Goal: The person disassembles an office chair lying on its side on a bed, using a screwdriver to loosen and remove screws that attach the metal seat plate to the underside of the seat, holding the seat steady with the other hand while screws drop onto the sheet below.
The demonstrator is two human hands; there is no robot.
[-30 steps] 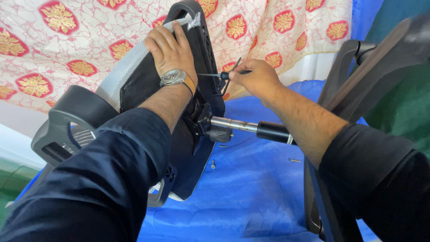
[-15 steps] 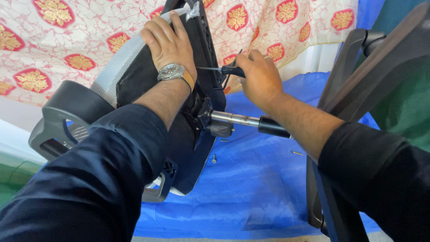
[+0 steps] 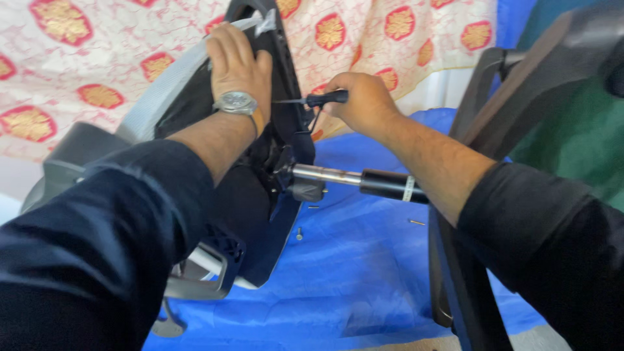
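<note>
With the left hand (image 3: 237,62) pressed flat on top of the tipped black-and-grey office chair seat (image 3: 195,117) lying on the blue plastic sheet (image 3: 351,273), the right hand (image 3: 364,101), closed around a black-handled screwdriver (image 3: 318,99), should probably keep its tip square.

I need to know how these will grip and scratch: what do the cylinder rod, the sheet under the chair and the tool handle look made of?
Cylinder rod: bare metal, glossy with highlights.
Blue sheet: likely plastic tarpaulin, creased with a faint sheen.
Tool handle in the right hand: black, probably plastic or rubber; too small to tell.
</note>
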